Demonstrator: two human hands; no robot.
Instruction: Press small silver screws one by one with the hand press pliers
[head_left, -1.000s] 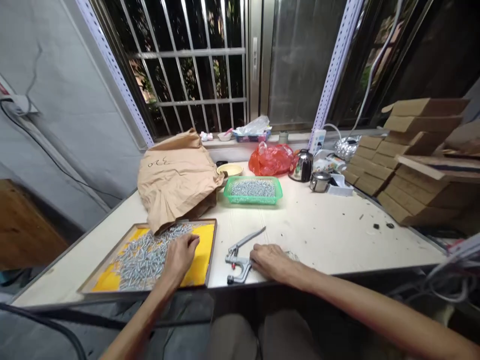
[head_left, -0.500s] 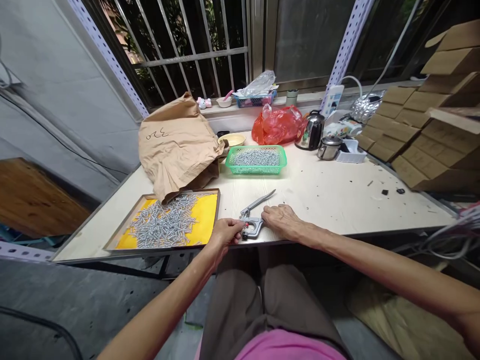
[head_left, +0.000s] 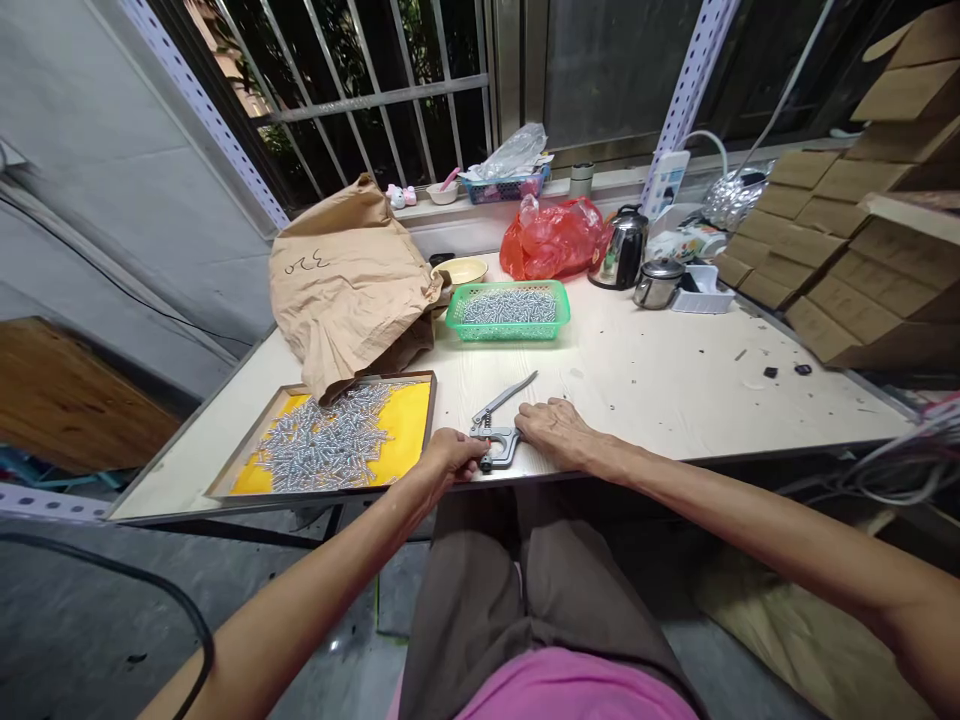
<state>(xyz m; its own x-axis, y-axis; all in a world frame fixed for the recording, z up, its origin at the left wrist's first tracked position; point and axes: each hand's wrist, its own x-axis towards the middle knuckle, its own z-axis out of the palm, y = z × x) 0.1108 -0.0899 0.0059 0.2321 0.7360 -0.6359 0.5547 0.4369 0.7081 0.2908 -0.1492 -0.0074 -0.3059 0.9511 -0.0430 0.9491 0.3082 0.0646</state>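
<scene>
Near the front edge of the table lies a pair of snap-fastener pliers (head_left: pixel 504 446), with a C-shaped grey frame and its lever handle raised toward the back. My right hand (head_left: pixel 556 433) is closed around the other handle, fingers curled against the tabletop. At the jaw, my left hand (head_left: pixel 454 454) is pinched, thumb and fingertips together beside a tiny red spot; what it holds is too small to make out. Just left of that hand, a shallow tray (head_left: pixel 433 400) with a yellow bottom carries a heap of small silvery metal pieces (head_left: pixel 322 440).
Behind the pliers stands a green basket (head_left: pixel 510 333) of similar metal pieces. A brown paper bag (head_left: pixel 345 290) overlaps the tray's back edge. Further back are a red plastic bag (head_left: pixel 551 242), a kettle (head_left: pixel 622 250) and a lidded metal pot (head_left: pixel 659 285). Cardboard boxes (head_left: pixel 862 260) rise at right.
The camera view has shifted a little. Both hands keep nearly the same places at the pliers, and the lever handle stays raised.
</scene>
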